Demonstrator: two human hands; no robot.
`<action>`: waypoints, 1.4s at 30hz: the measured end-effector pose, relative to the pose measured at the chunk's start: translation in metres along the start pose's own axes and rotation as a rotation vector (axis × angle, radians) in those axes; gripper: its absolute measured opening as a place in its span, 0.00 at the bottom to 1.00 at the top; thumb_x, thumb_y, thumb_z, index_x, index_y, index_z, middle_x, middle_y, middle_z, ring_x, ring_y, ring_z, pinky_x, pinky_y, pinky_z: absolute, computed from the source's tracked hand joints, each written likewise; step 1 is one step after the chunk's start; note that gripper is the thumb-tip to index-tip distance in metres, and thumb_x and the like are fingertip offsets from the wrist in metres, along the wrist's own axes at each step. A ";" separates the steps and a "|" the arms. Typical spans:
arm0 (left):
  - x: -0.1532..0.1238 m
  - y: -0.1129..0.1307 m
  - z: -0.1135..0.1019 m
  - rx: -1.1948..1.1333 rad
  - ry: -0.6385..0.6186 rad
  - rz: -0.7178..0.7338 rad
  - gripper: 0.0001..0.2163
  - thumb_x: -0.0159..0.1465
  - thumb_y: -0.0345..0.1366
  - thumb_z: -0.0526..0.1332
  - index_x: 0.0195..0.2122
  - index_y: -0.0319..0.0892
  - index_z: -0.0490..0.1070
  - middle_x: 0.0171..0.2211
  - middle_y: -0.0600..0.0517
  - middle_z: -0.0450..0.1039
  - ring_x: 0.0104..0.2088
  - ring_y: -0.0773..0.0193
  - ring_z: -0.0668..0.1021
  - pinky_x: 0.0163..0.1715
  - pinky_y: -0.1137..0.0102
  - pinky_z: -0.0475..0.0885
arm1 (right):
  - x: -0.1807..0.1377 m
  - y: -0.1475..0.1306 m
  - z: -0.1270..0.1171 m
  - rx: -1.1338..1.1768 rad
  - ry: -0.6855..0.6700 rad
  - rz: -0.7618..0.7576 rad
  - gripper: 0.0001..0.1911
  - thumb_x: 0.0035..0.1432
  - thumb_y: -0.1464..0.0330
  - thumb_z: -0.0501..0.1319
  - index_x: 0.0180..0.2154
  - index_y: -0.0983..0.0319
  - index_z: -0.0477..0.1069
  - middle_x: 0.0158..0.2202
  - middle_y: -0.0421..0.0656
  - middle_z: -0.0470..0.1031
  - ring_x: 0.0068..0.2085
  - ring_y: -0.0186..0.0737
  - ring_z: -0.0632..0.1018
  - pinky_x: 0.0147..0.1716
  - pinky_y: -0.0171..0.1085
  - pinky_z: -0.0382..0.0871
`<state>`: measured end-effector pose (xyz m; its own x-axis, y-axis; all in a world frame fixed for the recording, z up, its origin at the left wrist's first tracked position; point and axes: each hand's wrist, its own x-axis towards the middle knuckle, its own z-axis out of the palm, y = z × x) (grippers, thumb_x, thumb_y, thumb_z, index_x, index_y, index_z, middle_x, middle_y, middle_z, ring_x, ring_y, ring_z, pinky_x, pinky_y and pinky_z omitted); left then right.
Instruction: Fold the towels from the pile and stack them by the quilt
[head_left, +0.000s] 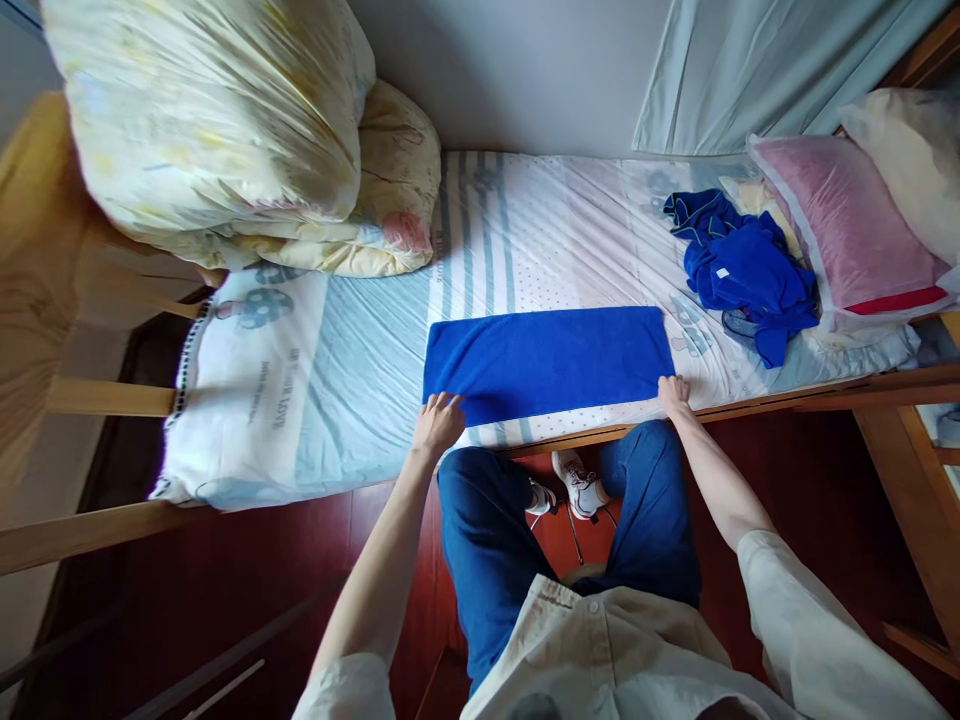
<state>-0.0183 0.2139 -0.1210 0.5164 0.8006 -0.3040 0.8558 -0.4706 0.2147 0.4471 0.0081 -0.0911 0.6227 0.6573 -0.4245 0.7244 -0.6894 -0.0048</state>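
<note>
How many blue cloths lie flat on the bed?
1: the blue cloth, left hand and right hand at its near corners. The blue pile by the pink pillow is crumpled; its count is unclear.

Camera, head-worn, single: looks forward and steeply down, over the knees (480,485), onto the near bed (360,350); wide view, wall (517,70) at top.

Arms (385,565) stretched forward, apart; left hand (439,424), right hand (675,394) palm-down, fingers (444,402) bent.
</note>
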 end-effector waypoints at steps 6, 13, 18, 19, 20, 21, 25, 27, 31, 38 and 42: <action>0.035 0.097 0.046 -0.271 0.208 -0.080 0.26 0.73 0.37 0.48 0.70 0.35 0.65 0.75 0.36 0.57 0.75 0.45 0.60 0.73 0.50 0.59 | -0.013 -0.127 0.008 0.246 0.062 -0.345 0.29 0.70 0.74 0.53 0.70 0.64 0.67 0.70 0.57 0.68 0.67 0.58 0.71 0.68 0.56 0.64; 0.027 0.116 0.098 -0.324 0.289 -0.168 0.31 0.71 0.36 0.51 0.75 0.39 0.57 0.76 0.36 0.53 0.78 0.42 0.54 0.74 0.38 0.51 | -0.021 -0.256 0.078 0.516 0.080 -0.740 0.27 0.74 0.70 0.53 0.71 0.62 0.63 0.78 0.38 0.55 0.77 0.43 0.59 0.77 0.42 0.49; 0.032 0.106 0.106 -0.331 0.288 -0.189 0.32 0.69 0.35 0.53 0.76 0.44 0.55 0.77 0.38 0.53 0.77 0.41 0.54 0.72 0.35 0.51 | -0.007 -0.259 0.109 0.552 0.021 -0.717 0.27 0.75 0.70 0.50 0.71 0.60 0.64 0.77 0.32 0.55 0.77 0.38 0.56 0.78 0.40 0.45; 0.032 0.107 0.107 -0.323 0.287 -0.196 0.32 0.69 0.35 0.53 0.76 0.45 0.55 0.77 0.38 0.53 0.77 0.41 0.54 0.72 0.35 0.52 | -0.005 -0.255 0.110 0.538 0.012 -0.733 0.27 0.75 0.70 0.49 0.71 0.61 0.64 0.77 0.33 0.55 0.78 0.37 0.56 0.78 0.39 0.45; 0.032 0.107 0.107 -0.311 0.286 -0.201 0.32 0.69 0.35 0.53 0.76 0.45 0.54 0.77 0.39 0.53 0.77 0.42 0.54 0.72 0.36 0.52 | -0.003 -0.251 0.110 0.526 0.007 -0.748 0.26 0.76 0.70 0.48 0.71 0.62 0.64 0.77 0.34 0.54 0.78 0.36 0.55 0.78 0.38 0.44; 0.032 0.108 0.106 -0.299 0.286 -0.204 0.32 0.69 0.35 0.53 0.76 0.45 0.54 0.77 0.39 0.53 0.77 0.42 0.54 0.73 0.36 0.52 | -0.001 -0.246 0.108 0.517 0.007 -0.757 0.26 0.76 0.70 0.47 0.71 0.64 0.64 0.77 0.36 0.55 0.78 0.36 0.55 0.78 0.38 0.43; 0.031 0.110 0.104 -0.286 0.318 -0.198 0.32 0.68 0.35 0.54 0.75 0.44 0.56 0.76 0.38 0.55 0.77 0.42 0.56 0.73 0.37 0.52 | 0.007 -0.216 0.099 0.516 0.030 -0.722 0.27 0.76 0.69 0.50 0.72 0.63 0.63 0.76 0.37 0.58 0.77 0.37 0.56 0.77 0.38 0.44; 0.031 0.111 0.104 -0.323 0.363 -0.186 0.31 0.68 0.36 0.54 0.74 0.42 0.59 0.75 0.38 0.57 0.77 0.42 0.56 0.73 0.39 0.52 | 0.014 -0.192 0.095 0.506 0.055 -0.670 0.27 0.76 0.68 0.51 0.72 0.60 0.63 0.76 0.36 0.59 0.78 0.37 0.56 0.78 0.39 0.44; 0.031 0.114 0.102 -0.420 0.451 -0.181 0.29 0.68 0.38 0.53 0.70 0.38 0.65 0.74 0.36 0.59 0.76 0.43 0.57 0.74 0.42 0.50 | 0.029 -0.130 0.089 0.460 0.142 -0.576 0.29 0.75 0.67 0.50 0.73 0.63 0.61 0.76 0.43 0.57 0.78 0.40 0.56 0.79 0.45 0.43; 0.032 0.114 0.102 -0.477 0.407 -0.196 0.30 0.68 0.39 0.54 0.71 0.38 0.64 0.76 0.37 0.55 0.77 0.42 0.54 0.75 0.41 0.45 | 0.047 -0.019 0.076 0.364 0.275 -0.350 0.31 0.75 0.65 0.48 0.75 0.65 0.57 0.77 0.48 0.56 0.78 0.44 0.55 0.79 0.52 0.44; 0.033 0.112 0.105 -0.465 0.388 -0.197 0.30 0.68 0.38 0.53 0.72 0.38 0.63 0.76 0.37 0.53 0.78 0.42 0.53 0.76 0.41 0.44 | 0.052 0.014 0.075 0.279 0.338 -0.252 0.33 0.75 0.64 0.46 0.76 0.68 0.53 0.78 0.51 0.53 0.79 0.46 0.52 0.78 0.54 0.45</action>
<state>0.0976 0.1483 -0.2048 0.2277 0.9730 -0.0393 0.7869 -0.1601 0.5959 0.4671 0.0096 -0.1811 0.5331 0.8438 -0.0621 0.7866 -0.5213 -0.3310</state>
